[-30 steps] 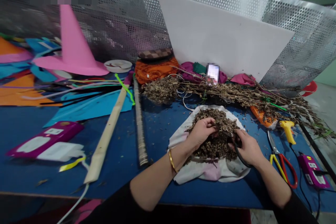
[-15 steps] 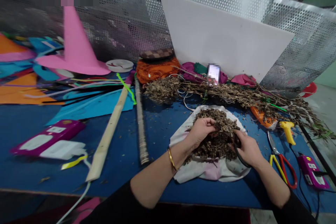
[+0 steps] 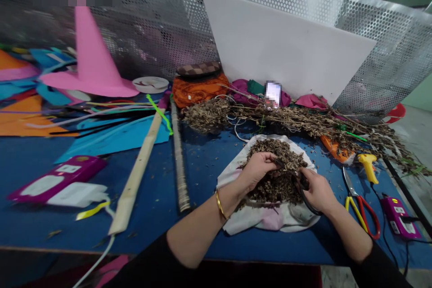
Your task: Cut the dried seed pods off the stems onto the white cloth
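Observation:
A heap of dried brown plant bits (image 3: 275, 175) lies on a white cloth (image 3: 270, 220) on the blue table (image 3: 162, 198). My left hand (image 3: 256, 171) is closed over a clump of the dried plant at the heap's left side. My right hand (image 3: 315, 191) grips black-handled scissors (image 3: 305, 193), whose blades point into the heap toward my left hand. A gold bangle sits on my left wrist.
Long dried stalks (image 3: 303, 119) lie behind the heap. Red and yellow scissors (image 3: 359, 204), a yellow glue gun (image 3: 367, 164) and a purple device (image 3: 401, 218) sit at the right. A wooden stick (image 3: 138, 173), a wrapped rod (image 3: 178, 157), a pink paper cone (image 3: 89, 56) and coloured sheets lie left.
Both hands stay on the heap, with only slight shifts of the fingers and scissors. The view has swung a little.

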The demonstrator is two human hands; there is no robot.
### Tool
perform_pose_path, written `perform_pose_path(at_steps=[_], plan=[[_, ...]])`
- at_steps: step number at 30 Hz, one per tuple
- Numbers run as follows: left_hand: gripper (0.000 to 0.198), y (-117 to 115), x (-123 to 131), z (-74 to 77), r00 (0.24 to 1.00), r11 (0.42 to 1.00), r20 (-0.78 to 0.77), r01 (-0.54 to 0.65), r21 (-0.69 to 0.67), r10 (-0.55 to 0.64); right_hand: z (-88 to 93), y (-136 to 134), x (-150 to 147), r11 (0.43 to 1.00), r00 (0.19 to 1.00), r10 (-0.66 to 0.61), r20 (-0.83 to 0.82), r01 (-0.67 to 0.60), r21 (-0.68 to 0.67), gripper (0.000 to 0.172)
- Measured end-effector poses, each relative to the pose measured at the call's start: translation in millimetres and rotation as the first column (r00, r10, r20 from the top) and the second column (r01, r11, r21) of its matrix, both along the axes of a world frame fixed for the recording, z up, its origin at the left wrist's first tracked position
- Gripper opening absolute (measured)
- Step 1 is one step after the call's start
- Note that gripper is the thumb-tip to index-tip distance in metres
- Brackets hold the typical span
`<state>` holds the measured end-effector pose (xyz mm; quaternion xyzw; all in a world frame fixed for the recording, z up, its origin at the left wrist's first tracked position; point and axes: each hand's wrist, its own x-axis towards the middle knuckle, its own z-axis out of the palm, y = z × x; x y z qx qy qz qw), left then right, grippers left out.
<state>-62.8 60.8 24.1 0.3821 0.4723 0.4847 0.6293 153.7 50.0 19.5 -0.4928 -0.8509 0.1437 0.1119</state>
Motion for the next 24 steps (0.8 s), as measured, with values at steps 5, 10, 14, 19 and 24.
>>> perform_pose_path(at_steps=[5, 10, 14, 19, 24], plan=[[0.029, -2.0, 4.3, -0.4, 1.0, 1.0, 0.007, 0.019, -0.002, -0.019, 0.6, -0.8, -3.2, 1.0, 1.0, -0.002, 0.03, 0.001, 0.03, 0.042], [0.028, -1.5, 5.0, -0.7, 1.0, 1.0, 0.021, 0.022, 0.013, -0.023, -1.7, -0.5, -2.8, 1.0, 1.0, 0.011, 0.026, -0.011, -0.009, 0.042], [0.023, -0.7, 1.6, -0.5, 1.0, 1.0, 0.011, 0.018, 0.016, -0.018, -8.0, 1.1, -0.5, 1.0, 1.0, 0.002, 0.008, -0.002, -0.027, 0.039], [0.022, -0.1, -0.4, -2.1, 1.0, 1.0, 0.014, 0.024, 0.011, -0.024, -7.6, 1.8, 0.1, 1.0, 1.0, 0.018, -0.001, -0.018, 0.004, 0.039], [0.023, -0.3, 2.5, -4.5, 0.998, 0.998, -0.004, 0.06, -0.009, -0.06, 0.6, -0.9, -5.0, 0.999, 0.999, -0.003, 0.051, 0.001, 0.044, 0.044]])
